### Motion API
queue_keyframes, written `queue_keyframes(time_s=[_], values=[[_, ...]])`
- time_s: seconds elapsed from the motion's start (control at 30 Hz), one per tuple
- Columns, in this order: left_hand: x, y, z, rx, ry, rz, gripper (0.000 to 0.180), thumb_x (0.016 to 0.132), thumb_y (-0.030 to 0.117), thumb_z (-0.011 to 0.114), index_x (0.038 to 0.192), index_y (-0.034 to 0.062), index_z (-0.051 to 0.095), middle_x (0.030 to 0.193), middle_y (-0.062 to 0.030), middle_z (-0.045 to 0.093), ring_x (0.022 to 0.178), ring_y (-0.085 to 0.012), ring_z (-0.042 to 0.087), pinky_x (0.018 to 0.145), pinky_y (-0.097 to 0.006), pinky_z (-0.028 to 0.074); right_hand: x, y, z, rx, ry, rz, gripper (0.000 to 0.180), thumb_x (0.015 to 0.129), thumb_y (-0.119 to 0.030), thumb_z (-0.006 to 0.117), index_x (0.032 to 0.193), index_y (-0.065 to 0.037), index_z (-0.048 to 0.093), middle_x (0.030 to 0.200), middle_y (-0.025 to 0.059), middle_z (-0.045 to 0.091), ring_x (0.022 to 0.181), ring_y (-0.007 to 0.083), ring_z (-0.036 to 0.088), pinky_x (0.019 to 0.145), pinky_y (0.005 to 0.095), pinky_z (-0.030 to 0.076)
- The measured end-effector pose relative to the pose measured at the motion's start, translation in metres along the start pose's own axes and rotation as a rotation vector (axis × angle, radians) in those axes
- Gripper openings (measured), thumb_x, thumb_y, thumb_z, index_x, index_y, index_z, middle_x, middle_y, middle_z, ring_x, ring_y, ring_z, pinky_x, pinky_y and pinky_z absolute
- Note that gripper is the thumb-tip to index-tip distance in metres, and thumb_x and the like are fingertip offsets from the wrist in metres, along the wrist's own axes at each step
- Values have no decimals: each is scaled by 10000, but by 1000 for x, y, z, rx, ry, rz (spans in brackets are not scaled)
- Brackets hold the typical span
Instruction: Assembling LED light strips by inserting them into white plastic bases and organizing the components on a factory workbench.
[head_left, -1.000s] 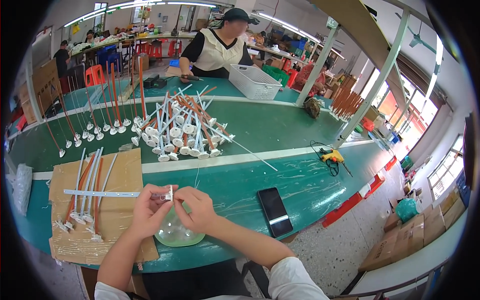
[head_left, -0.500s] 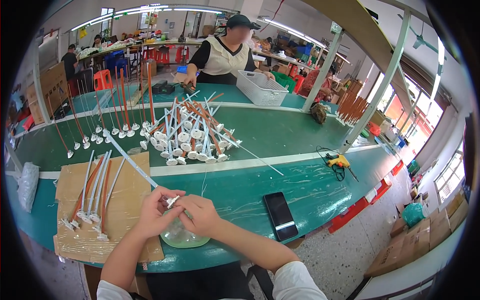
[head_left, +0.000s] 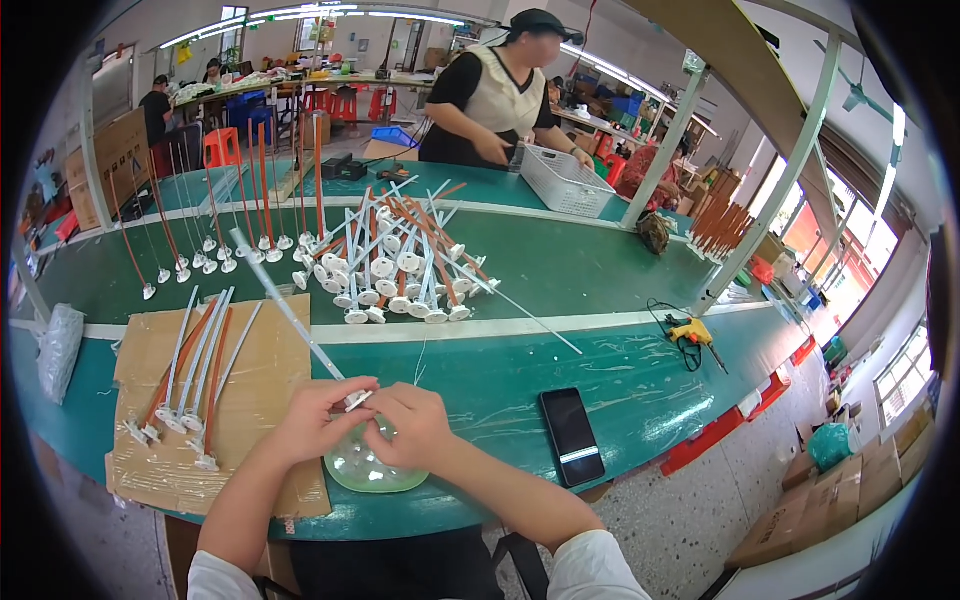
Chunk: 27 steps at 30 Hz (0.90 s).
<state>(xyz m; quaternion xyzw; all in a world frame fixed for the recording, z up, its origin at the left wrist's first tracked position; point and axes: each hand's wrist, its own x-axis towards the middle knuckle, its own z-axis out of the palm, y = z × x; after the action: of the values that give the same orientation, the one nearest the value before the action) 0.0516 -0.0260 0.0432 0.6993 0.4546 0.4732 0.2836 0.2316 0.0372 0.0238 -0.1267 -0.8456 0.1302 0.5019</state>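
Note:
My left hand [head_left: 322,418] is closed round the lower end of a long pale grey strip [head_left: 290,312] with a white round base [head_left: 357,399]. The strip leans up and away to the left. My right hand [head_left: 412,424] pinches at the same base from the other side; its fingertips partly hide what they grip. Just below both hands sits a clear, green-tinted bowl [head_left: 372,474], its contents hard to make out. To the left, several grey and brown strips with white bases [head_left: 190,418] lie on a flat cardboard sheet [head_left: 265,400].
A dense pile of similar strips [head_left: 385,270] lies beyond my hands, with upright ones [head_left: 265,243] farther left. To the right are a black phone [head_left: 572,437] and a yellow corded tool [head_left: 692,333]. A person stands across the table beside a white basket [head_left: 566,185].
The strip's far end has swung somewhat more upright and right, while both hands stay on its base. The person across the table has turned right, toward the white basket. My view has shifted slightly.

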Motion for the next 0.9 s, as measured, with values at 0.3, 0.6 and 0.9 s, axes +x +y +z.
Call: queue_keyframes(time_s=[0.3,0.6,0.9], values=[[-36,38,-99,702,-546,-147,281,922,208,639,1145,39,672,943,-187,714,849,-368,686,758,-435,538,-3,20,-1,-72,132,109,204,641,-49,692,842,-50,655,787,94,682,643,227,668,565,333,543],[-88,32,-119,1124,-373,-88,392,884,437,663,1043,81,698,1083,-139,649,1027,-332,630,875,-444,502,0,18,11,-61,91,120,112,706,-5,709,792,-46,650,711,88,668,586,198,651,540,287,519],[-65,-8,-143,1302,-180,-629,618,756,561,741,1141,87,644,1271,-162,580,1180,-344,567,968,-473,474,5,18,3,-91,90,175,96,714,-29,728,767,-62,654,750,91,691,603,210,666,534,303,531]])
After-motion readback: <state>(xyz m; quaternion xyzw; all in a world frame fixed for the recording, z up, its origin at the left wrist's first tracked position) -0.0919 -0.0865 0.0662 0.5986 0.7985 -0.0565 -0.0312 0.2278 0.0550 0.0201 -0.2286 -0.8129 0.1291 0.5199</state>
